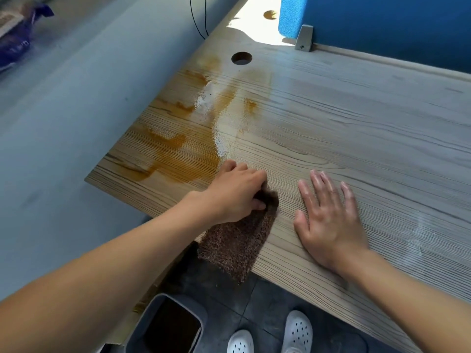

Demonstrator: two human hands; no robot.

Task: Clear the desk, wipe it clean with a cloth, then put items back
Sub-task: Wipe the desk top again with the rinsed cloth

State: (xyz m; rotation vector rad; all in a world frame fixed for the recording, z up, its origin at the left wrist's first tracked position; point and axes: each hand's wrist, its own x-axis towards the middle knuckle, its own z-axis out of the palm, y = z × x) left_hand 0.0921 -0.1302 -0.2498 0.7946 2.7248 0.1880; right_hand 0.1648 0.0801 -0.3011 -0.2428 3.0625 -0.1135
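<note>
A brown cloth (237, 245) lies on the wooden desk (356, 128) near its front edge, one end hanging over the edge. My left hand (237, 194) grips the cloth's upper end, fingers curled round it. My right hand (328, 220) rests flat on the desk just right of the cloth, fingers spread. An orange-brown liquid spill (175, 151) with wet streaks covers the desk's left part, beyond my left hand.
A round cable hole (241, 58) is near the desk's back left. A blue partition (382, 24) with a grey bracket (304, 38) stands along the back. A grey bin (163, 324) sits on the floor below the desk edge, beside my white shoes (297, 332).
</note>
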